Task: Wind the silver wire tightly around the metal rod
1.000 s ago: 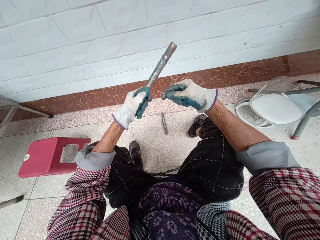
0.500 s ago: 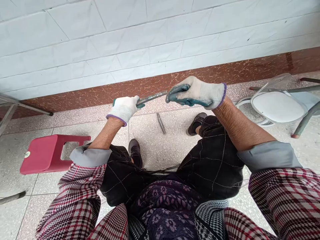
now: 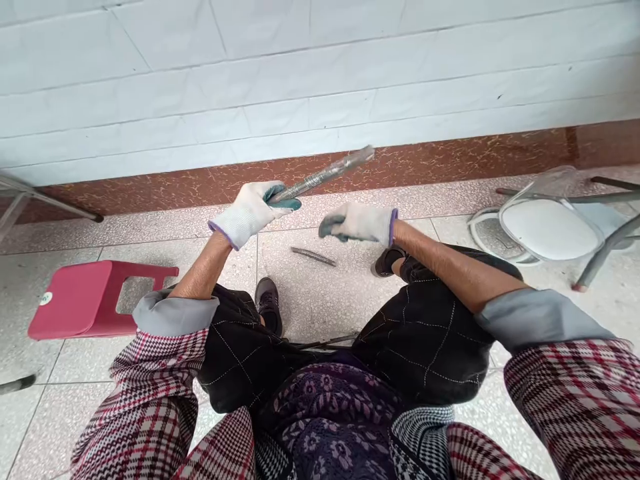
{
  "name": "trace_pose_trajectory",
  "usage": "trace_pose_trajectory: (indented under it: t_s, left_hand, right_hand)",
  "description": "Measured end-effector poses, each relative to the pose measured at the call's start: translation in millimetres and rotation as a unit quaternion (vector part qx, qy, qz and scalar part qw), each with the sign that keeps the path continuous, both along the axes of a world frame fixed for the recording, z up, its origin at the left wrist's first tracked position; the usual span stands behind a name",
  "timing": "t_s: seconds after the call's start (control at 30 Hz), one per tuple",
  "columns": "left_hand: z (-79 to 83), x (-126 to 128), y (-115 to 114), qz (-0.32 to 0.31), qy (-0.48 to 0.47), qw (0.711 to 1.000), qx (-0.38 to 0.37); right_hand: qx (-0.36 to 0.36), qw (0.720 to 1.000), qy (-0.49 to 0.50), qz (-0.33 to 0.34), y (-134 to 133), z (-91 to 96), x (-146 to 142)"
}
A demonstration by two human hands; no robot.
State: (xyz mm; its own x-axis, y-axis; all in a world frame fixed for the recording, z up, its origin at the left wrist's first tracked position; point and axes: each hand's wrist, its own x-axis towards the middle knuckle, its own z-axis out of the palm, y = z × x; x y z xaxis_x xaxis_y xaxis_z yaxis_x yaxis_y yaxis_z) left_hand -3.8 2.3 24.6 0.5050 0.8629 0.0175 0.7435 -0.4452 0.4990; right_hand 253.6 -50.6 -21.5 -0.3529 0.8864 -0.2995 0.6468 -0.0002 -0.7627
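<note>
In the head view, my left hand (image 3: 257, 208), in a white glove with dark green palm coating, is closed around the lower end of a silvery metal rod (image 3: 325, 177). Ridged, coil-like bands run along the rod's middle, and its far end points up and right, slightly blurred. My right hand (image 3: 355, 223), gloved alike, is apart from the rod, below its free end. Its fingers are loosely bent with a gap at the thumb, and nothing shows in them. A shorter grey ridged rod (image 3: 313, 256) lies on the floor just below and left of that hand.
A red plastic stool (image 3: 75, 300) stands at the left. White round-seated chair (image 3: 553, 227) and grey metal legs are at the right. A tiled wall (image 3: 280, 87) with a brown stone skirting runs ahead. Thin dark bars (image 3: 330, 341) show between my legs.
My right hand has moved down and left, away from the rod's end. The held rod now tilts more upward. The short rod on the floor has turned from steep to nearly level.
</note>
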Motion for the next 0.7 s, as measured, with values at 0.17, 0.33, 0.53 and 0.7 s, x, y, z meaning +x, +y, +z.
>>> trace_pose_trajectory:
  t_s: [0.17,0.33,0.53,0.7]
  left_hand:
    - [-13.5,-1.8,25.7,-0.009,0.336,0.941,0.041]
    - [-28.4,18.1,12.5,-0.116,0.394,0.912,0.007]
    - [-27.6,19.3,-11.8,-0.154,0.057,0.983,-0.087]
    - [-24.0,8.6,-0.9,-0.015,-0.069,0.994,-0.079]
  right_hand:
    - [-0.029,0.993,0.082,0.078,-14.2,27.9,-3.0]
    - [0.097,0.989,0.049,-0.1,12.1,53.2,18.1]
    - [0.087,0.988,-0.021,-0.126,27.2,25.7,27.2]
    - [-0.006,0.999,-0.023,-0.032,-2.5,-2.3,2.0]
